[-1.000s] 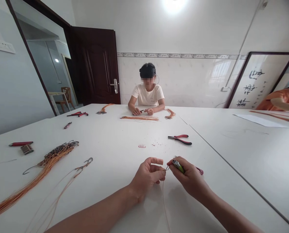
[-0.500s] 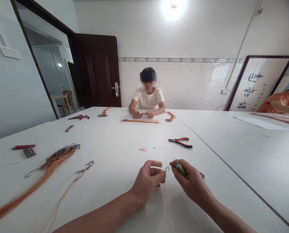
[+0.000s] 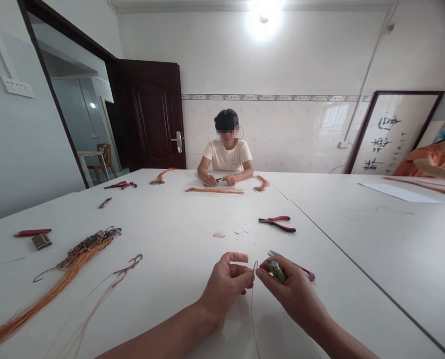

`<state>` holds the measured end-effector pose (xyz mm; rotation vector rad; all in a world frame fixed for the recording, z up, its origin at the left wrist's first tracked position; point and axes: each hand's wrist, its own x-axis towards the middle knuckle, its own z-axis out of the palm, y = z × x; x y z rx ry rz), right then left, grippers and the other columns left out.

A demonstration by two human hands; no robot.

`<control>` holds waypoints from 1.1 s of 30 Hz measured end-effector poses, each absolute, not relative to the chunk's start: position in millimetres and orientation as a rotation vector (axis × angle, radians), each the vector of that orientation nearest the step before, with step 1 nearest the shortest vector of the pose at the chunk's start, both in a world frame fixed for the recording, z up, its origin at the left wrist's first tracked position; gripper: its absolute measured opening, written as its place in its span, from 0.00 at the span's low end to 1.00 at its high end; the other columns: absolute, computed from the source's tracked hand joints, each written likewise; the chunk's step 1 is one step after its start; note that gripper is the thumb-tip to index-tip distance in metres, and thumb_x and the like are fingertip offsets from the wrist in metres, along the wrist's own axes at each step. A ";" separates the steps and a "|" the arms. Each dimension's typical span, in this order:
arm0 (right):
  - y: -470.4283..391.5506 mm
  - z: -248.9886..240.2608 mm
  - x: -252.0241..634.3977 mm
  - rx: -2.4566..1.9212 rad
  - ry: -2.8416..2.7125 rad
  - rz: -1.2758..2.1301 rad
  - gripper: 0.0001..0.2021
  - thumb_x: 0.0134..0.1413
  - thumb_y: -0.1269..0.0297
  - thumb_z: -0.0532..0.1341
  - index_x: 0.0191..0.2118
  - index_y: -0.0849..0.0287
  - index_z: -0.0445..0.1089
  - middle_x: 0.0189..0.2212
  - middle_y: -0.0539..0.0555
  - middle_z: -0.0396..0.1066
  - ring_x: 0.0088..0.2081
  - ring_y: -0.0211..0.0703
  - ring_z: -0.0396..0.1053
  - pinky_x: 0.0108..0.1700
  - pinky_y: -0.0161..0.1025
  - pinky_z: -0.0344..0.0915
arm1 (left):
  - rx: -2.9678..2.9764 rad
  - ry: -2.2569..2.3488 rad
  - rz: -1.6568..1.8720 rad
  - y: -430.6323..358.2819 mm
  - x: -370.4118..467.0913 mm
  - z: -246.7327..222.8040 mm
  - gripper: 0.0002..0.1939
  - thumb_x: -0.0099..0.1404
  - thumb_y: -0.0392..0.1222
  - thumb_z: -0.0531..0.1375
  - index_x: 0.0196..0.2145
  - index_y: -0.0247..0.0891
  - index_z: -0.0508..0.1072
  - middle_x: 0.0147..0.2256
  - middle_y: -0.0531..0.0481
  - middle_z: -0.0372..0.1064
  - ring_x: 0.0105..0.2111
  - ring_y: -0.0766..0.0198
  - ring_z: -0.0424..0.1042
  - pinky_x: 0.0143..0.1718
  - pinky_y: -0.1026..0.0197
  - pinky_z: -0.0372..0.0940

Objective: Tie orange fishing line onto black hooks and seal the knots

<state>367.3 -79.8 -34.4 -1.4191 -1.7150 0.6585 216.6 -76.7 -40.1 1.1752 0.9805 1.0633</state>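
My left hand (image 3: 232,279) pinches a dark fishhook (image 3: 256,265) between thumb and forefinger, above the white table. From the hook a thin orange line (image 3: 252,314) runs down toward me. My right hand (image 3: 290,286) is closed around a green lighter (image 3: 276,271), its metal end pointing up and away. The thumb and forefinger of that hand come right up to the hook; whether they touch it I cannot tell. Beyond the right hand lie small scissors (image 3: 308,273), partly covered by it. A few finished hooks with line (image 3: 127,267) lie to the left.
A large bundle of hooks on orange lines (image 3: 84,252) spreads at left, near a thread spool (image 3: 42,242) and a red tool (image 3: 33,233). Red-handled pliers (image 3: 278,223) lie ahead. A person (image 3: 226,154) sits across the table (image 3: 162,224); another is at far right.
My right hand has moved left and closer to the hook, uncovering more of the scissors behind it. My left hand keeps its pinch. The whole view has tilted up slightly.
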 end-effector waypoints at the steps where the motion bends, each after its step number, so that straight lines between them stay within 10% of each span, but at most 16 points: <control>1: -80.3 -34.6 366.9 -1.396 -1.722 0.680 0.12 0.47 0.55 0.54 0.25 0.59 0.64 0.20 0.48 0.61 0.22 0.34 0.55 0.23 0.30 0.54 | 1.177 0.980 1.061 -77.1 216.9 -39.8 0.18 0.52 0.43 0.61 0.40 0.38 0.61 0.25 0.55 0.62 0.27 0.68 0.63 0.30 0.64 0.56; 33: -86.0 -23.7 366.1 -1.347 -1.645 0.701 0.06 0.46 0.61 0.55 0.30 0.57 0.64 0.27 0.50 0.67 0.23 0.33 0.60 0.22 0.30 0.54 | 1.173 0.988 1.064 -75.8 217.7 -39.9 0.18 0.51 0.42 0.61 0.40 0.39 0.63 0.26 0.53 0.64 0.29 0.66 0.64 0.31 0.63 0.57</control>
